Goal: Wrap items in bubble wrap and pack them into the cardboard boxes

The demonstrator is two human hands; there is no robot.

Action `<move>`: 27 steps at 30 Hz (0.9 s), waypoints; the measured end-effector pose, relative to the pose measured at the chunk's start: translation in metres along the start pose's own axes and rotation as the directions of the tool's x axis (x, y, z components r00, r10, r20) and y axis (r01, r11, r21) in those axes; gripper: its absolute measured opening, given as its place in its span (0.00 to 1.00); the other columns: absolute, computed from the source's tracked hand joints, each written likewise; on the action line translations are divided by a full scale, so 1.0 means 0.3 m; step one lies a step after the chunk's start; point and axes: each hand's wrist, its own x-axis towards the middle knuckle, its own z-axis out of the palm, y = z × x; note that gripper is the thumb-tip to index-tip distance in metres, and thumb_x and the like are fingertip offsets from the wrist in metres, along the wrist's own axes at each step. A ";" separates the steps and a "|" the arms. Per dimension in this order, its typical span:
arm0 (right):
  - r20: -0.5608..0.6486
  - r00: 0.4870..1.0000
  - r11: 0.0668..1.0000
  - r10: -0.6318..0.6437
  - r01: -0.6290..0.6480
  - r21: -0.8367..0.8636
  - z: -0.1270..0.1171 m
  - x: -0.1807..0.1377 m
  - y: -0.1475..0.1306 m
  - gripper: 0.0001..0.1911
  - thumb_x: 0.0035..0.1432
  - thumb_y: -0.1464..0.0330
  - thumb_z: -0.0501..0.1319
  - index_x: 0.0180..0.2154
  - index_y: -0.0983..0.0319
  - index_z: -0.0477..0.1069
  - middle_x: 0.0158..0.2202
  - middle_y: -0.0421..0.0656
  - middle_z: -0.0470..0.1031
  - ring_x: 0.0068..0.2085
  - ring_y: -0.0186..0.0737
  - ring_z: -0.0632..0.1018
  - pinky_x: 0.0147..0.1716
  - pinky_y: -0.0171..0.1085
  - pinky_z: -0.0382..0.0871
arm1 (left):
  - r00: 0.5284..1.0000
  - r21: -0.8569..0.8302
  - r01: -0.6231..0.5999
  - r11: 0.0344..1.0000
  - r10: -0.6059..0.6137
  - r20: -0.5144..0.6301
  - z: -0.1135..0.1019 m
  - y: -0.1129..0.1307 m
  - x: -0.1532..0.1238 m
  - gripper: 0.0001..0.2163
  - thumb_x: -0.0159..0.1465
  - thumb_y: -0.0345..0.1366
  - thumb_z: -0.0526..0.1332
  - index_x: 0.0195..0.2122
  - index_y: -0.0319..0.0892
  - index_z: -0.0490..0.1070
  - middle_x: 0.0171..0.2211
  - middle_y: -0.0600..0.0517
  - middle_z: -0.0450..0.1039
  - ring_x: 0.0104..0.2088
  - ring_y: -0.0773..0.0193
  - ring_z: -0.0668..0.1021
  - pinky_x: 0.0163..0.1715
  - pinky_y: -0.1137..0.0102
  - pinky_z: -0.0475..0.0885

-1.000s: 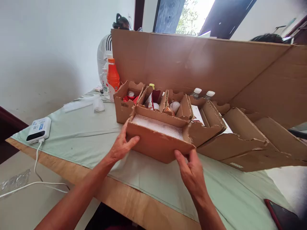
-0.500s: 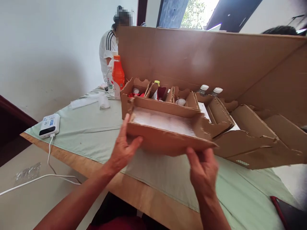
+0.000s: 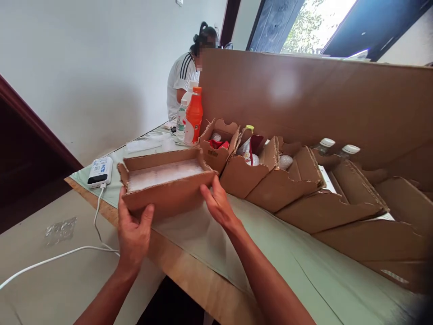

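I hold a shallow cardboard tray [image 3: 172, 194] with a white lining above the table's near left edge. My left hand [image 3: 133, 230] grips its left front corner, thumb on the front wall. My right hand [image 3: 216, 203] grips its right end, fingers round the corner. To the right of the tray stands a row of open cardboard compartments [image 3: 270, 189] with small packets and round white things in the first three. A tall cardboard sheet [image 3: 304, 99] stands behind the row.
An orange bottle [image 3: 193, 116] and a clear bottle [image 3: 181, 118] stand at the far left. A white power bank [image 3: 100, 171] with a cable lies on the green cloth [image 3: 304, 266]. Two white-capped bottles [image 3: 338, 148] show behind the compartments. Another person [image 3: 184, 76] sits beyond the table.
Both hands lifted the tray away from the row of compartments and carried it left, to the table's near corner. The view has swung to the left.
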 end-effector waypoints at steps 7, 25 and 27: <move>-0.018 0.999 0.992 0.043 -0.045 -0.114 0.183 0.258 0.064 0.31 0.67 0.63 0.49 0.67 0.68 0.56 0.65 0.58 0.66 0.66 0.55 0.66 0.65 0.56 0.59 | 0.978 0.148 -0.207 0.967 0.208 0.015 0.031 -0.099 0.010 0.37 0.63 0.36 0.65 0.72 0.54 0.51 0.72 0.45 0.53 0.68 0.48 0.64 0.65 0.52 0.65; -0.034 0.999 0.999 0.029 -0.028 0.043 0.283 0.051 0.260 0.24 0.57 0.74 0.54 0.55 0.59 0.71 0.55 0.51 0.75 0.55 0.49 0.75 0.57 0.50 0.70 | 0.921 0.145 -0.366 0.919 0.336 0.196 0.458 -0.144 0.262 0.30 0.61 0.32 0.62 0.65 0.43 0.60 0.69 0.38 0.53 0.71 0.46 0.56 0.69 0.48 0.54; -0.047 0.998 0.998 0.037 -0.035 0.055 0.281 0.054 0.259 0.24 0.56 0.75 0.53 0.53 0.60 0.72 0.54 0.51 0.75 0.54 0.48 0.76 0.56 0.49 0.70 | 0.917 0.129 -0.365 0.922 0.333 0.220 0.499 -0.163 0.300 0.28 0.61 0.31 0.61 0.64 0.41 0.62 0.69 0.37 0.54 0.71 0.46 0.57 0.70 0.49 0.53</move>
